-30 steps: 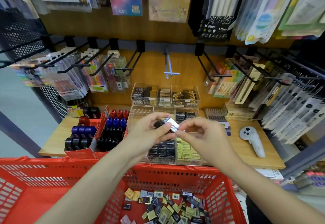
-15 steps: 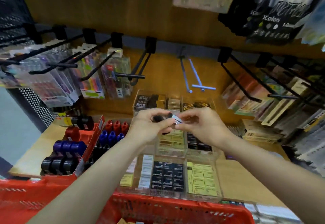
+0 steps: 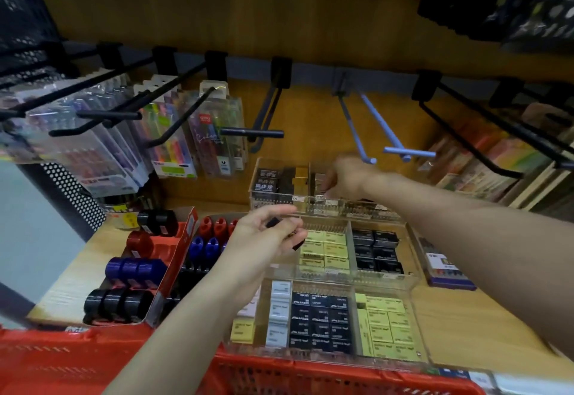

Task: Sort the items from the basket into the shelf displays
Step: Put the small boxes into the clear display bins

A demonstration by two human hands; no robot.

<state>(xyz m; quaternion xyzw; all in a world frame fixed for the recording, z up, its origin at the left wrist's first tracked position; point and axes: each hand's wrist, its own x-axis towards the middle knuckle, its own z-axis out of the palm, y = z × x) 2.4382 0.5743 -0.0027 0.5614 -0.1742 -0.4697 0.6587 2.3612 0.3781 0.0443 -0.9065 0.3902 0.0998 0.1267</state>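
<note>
My right hand [image 3: 344,179] reaches into the middle compartment of the back clear tray [image 3: 273,200], its fingertips pinching a small pack that is blurred. My left hand [image 3: 264,236] hovers over the middle tray [image 3: 385,276] and holds small dark eraser packs [image 3: 295,239] in its curled fingers. The middle and front trays [image 3: 341,356] hold rows of yellow, black and white packs. The red basket [image 3: 279,374] shows only its rim along the bottom edge; its contents are out of view.
A red cardboard display [image 3: 174,258] with red, blue and black rolls stands left of the trays. Black hooks [image 3: 251,132] and blue hooks [image 3: 403,151] jut out above the trays. Pen packs [image 3: 174,134] hang at left. The wooden shelf [image 3: 466,317] runs right.
The hands have parted: my right hand carried the white-labelled pack forward into the back tray, while my left hand stayed lower with the dark packs. The view moved closer to the shelf.
</note>
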